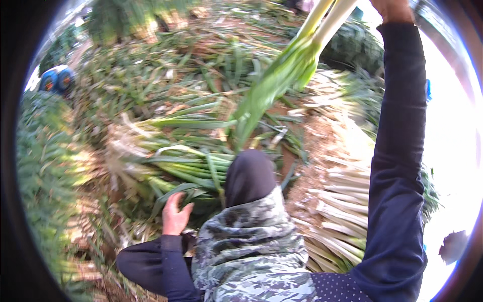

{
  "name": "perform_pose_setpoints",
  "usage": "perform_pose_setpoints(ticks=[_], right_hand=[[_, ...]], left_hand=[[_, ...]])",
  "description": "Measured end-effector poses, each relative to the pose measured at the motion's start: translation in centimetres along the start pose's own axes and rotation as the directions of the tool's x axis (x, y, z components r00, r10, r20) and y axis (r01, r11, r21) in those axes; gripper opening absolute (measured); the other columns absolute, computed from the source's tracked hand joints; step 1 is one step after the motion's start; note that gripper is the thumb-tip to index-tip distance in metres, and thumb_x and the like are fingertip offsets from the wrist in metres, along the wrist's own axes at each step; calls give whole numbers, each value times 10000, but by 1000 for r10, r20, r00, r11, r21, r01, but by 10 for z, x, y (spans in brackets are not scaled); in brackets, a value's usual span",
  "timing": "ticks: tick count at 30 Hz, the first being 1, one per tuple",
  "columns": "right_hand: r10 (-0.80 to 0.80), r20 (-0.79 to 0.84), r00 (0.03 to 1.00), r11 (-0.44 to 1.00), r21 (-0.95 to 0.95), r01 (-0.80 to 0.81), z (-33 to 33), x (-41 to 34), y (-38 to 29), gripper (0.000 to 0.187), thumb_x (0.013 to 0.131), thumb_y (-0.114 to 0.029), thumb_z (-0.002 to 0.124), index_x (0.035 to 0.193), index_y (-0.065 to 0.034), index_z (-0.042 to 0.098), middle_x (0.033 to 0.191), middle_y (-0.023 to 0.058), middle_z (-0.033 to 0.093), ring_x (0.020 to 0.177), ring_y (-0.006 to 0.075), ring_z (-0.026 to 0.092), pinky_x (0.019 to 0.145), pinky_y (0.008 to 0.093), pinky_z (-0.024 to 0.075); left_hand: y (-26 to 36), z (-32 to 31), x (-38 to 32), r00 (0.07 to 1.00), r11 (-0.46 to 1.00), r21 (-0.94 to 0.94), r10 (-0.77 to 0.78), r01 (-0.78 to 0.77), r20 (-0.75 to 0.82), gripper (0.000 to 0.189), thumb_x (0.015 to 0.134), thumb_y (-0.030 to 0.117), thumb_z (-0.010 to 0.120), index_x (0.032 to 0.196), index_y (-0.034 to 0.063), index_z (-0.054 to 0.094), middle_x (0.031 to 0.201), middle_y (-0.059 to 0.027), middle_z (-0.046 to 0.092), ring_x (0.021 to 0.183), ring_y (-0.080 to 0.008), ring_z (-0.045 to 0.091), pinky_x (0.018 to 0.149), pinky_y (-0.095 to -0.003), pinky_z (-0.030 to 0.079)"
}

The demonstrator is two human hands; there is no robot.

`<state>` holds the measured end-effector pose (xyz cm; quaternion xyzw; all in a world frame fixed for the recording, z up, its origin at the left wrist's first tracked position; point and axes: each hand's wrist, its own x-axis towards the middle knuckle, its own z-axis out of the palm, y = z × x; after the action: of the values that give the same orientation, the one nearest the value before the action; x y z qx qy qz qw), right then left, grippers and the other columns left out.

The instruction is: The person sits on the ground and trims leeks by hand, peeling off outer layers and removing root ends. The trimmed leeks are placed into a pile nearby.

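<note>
My right hand (394,9) is raised at the top right, its fingers cut off by the picture's edge. Green onions or leeks (281,75) with pale stalks hang beside it, leaves down and blurred; its hold on them is not visible. My left hand (176,214) is low at the left of my lap, fingers apart, beside a heap of untrimmed green onions or leeks (188,166) with their roots to the left. A row of pale, cleaned stalks (339,207) lies at the right, beneath and beside my right arm.
Cut and torn green leaves (151,83) litter the ground ahead. Dense bundles of leafy stalks (45,188) stand along the left, with more at the top left. A dark green leafy pile (353,49) lies at the upper right. A blue and white object (56,78) is at the far left.
</note>
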<state>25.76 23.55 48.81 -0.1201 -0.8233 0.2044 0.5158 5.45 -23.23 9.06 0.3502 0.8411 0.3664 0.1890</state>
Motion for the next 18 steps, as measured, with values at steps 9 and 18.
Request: perform_pose_setpoints(ticks=[9,18], right_hand=[[-75,255,964,553,-793,253,-217,-72,-38,194,955,-91,602,1140,-91,660,976,79,662,811,230,656,681,366,557],[475,405,782,269,-912,309,-215,-425,-1,125,906,-106,640,1028,-94,663,885,84,609,806,274,602,677,419,530]], left_hand=[[-33,26,33,994,989,-130,-55,68,98,285,873,59,744,1141,-9,678,1073,-103,713,968,-170,675,881,-317,537],[-43,27,18,949,979,-150,-88,138,302,325,915,39,702,1231,-14,651,1138,-105,704,1059,-185,659,945,-316,511]])
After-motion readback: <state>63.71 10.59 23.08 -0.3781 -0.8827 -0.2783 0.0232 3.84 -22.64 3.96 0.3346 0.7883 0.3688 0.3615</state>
